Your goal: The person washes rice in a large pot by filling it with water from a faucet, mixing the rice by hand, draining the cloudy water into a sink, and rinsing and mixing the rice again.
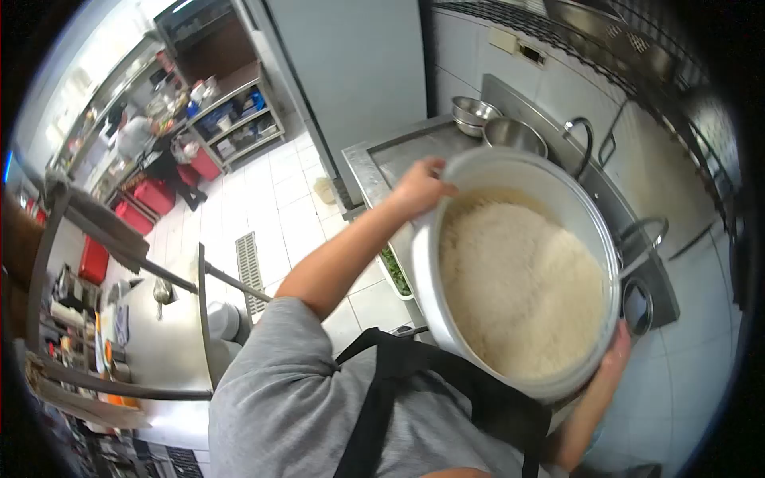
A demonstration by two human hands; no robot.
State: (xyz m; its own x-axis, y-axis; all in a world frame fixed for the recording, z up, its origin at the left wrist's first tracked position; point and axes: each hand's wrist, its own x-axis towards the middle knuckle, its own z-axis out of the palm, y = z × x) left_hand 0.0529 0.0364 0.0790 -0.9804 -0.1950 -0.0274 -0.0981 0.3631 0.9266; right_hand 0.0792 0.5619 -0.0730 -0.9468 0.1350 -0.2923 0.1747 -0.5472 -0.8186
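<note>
A large, pale metal pot [433, 275] is in front of my body at the sink counter, its wide mouth facing me. Inside lies a whitish, grainy mass that looks like rice [518, 287], with a paler, cloudy patch on the right. My left hand [422, 189] grips the pot at its upper left edge, fingers closed there. Low on the pot's right side, my right hand [617, 350] holds the outer wall; its fingers are partly hidden. The pot's base is out of sight, so I cannot tell whether it rests on anything.
Metal bowls [514, 134] stand on the steel counter [398, 155] behind the pot. A curved tap [588, 135] rises by the wall. Below the counter is a tray of greens [394, 271]. Another person [137, 139] stands at the far left. A wire rack [590, 60] hangs overhead.
</note>
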